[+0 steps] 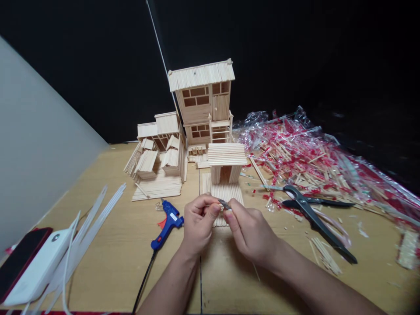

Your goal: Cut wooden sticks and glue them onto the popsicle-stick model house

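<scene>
My left hand [201, 223] and my right hand [252, 232] meet in front of the small roofed stick hut [227, 155]. A short grey metal blade [224, 204] sticks out of my right hand's pinch, its tip at my left thumb and forefinger. The left fingers are pinched closed; a tiny pale bit shows at their tips, too small to name. Behind the hands, the hut stands on a stick platform [226, 191]. A blue glue gun [168, 224] lies left of my left hand, its nozzle pointing away from me.
A taller two-storey stick house [205, 100] and a cluster of low stick huts [147, 162] stand at the back. On the right are pruning shears [318, 223], loose sticks [324, 256] and a heap of wrappers [295, 153]. Glue sticks [95, 223], a white power bank [41, 267] and a phone [21, 258] lie left.
</scene>
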`<action>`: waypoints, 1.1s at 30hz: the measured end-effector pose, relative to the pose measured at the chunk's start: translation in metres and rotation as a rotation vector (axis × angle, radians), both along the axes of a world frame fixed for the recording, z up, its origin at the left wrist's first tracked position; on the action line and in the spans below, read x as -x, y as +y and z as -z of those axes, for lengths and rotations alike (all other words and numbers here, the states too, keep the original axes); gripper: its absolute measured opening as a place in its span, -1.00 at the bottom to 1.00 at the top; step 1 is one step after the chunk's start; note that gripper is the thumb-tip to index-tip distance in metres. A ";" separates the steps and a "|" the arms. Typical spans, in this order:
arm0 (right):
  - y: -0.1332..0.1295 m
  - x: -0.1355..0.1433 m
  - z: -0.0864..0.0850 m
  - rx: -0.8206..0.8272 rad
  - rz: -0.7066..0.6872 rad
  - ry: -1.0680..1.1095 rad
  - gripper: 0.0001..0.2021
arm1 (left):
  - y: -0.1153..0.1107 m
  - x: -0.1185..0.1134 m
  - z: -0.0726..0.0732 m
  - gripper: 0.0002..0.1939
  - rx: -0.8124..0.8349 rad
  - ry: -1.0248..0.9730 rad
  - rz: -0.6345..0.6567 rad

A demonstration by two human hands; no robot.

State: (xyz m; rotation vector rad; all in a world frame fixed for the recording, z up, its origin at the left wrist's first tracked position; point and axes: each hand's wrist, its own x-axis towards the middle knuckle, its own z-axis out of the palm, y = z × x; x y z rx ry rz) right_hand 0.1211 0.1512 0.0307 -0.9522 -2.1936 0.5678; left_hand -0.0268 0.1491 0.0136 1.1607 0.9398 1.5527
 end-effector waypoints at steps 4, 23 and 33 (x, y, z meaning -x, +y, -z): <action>-0.005 0.005 -0.004 -0.072 0.030 -0.018 -0.82 | -0.002 0.004 0.000 -0.82 -0.013 -0.054 0.024; -0.009 0.016 -0.011 -0.306 0.107 -0.106 -0.78 | 0.000 0.018 -0.004 -0.81 -0.091 -0.039 0.099; -0.019 0.009 -0.025 -0.375 0.065 -0.068 -0.77 | -0.017 0.005 -0.023 -0.76 -0.091 -0.094 0.077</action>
